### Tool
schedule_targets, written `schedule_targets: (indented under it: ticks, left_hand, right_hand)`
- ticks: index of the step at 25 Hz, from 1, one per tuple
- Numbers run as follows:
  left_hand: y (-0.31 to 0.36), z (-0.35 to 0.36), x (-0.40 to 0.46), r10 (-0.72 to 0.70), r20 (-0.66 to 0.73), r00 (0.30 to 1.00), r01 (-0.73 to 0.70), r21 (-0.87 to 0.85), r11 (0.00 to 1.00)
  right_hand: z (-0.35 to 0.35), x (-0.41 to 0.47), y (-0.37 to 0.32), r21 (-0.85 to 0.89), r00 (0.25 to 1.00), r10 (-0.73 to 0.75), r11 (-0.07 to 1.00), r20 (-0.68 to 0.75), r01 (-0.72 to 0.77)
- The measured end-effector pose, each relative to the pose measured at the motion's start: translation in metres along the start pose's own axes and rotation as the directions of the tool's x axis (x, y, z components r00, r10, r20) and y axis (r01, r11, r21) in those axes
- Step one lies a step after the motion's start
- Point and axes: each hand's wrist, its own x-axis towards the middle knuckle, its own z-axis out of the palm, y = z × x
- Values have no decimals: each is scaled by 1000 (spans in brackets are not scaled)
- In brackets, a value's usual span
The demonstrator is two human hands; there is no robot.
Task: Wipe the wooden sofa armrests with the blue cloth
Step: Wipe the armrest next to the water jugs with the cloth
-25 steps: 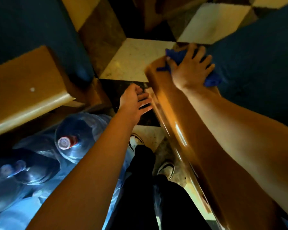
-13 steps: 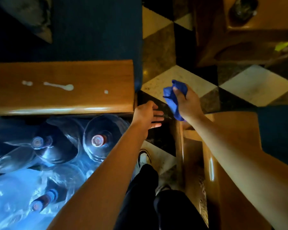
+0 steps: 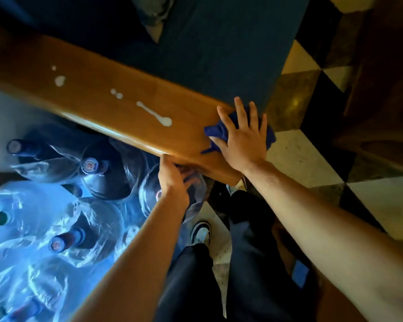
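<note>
Both forearms are bare from wrist to the picture's edge, with no sleeve, watch or band showing on either. The left hand (image 3: 172, 177) and the right hand (image 3: 241, 140) wear no gloves and no rings that can be made out. The legs are in dark, loose trousers (image 3: 189, 282) (black or near it in this dim light). One shoe (image 3: 201, 232) shows below, dark with white panels.
</note>
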Motion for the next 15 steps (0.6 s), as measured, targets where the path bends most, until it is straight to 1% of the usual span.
schedule_targets:
  ticks: [2,3,4,5,6,7,9,10,11,12,14,15]
  left_hand:
    - [11,11,9,3,-124,992,-16,-106,994]
    - [13,17,13,-1,-183,983,-29,-158,987]
    - [16,25,16,-13,-231,973,-36,-207,978]
    - [16,33,19,-34,-261,965,-33,-251,968]
    - [15,37,21,-53,-283,958,-29,-279,960]
    - [13,40,23,-71,-301,951,-23,-299,954]
    - [13,42,24,-125,-321,939,2,-358,934]
    - [14,41,24,-147,-327,933,6,-394,919]
    - [15,40,23,-173,-326,930,21,-421,907]
    - [15,37,22,-198,-319,927,43,-434,900]
    - [15,30,19,-236,-277,931,98,-434,896]
    - [13,27,17,-242,-261,934,112,-431,895]
  right_hand:
    - [-5,39,5,-14,994,-80,997,71,81]
    - [-6,63,5,44,985,-94,995,146,89]
    - [-7,90,5,154,964,-78,987,253,40]
    - [-8,114,5,276,927,-55,960,372,-54]
    - [-9,132,2,375,873,-54,915,484,-151]
    - [-9,145,-1,435,813,-78,872,576,-225]
    - [-6,164,-5,482,681,-145,809,718,-337]
    - [-5,170,-6,489,628,-171,786,759,-377]
    - [-5,172,-5,494,591,-186,763,785,-417]
    - [-4,172,-2,518,585,-203,733,785,-441]
    - [-4,161,11,595,650,-237,691,722,-410]
    - [-8,153,19,609,678,-242,700,694,-373]
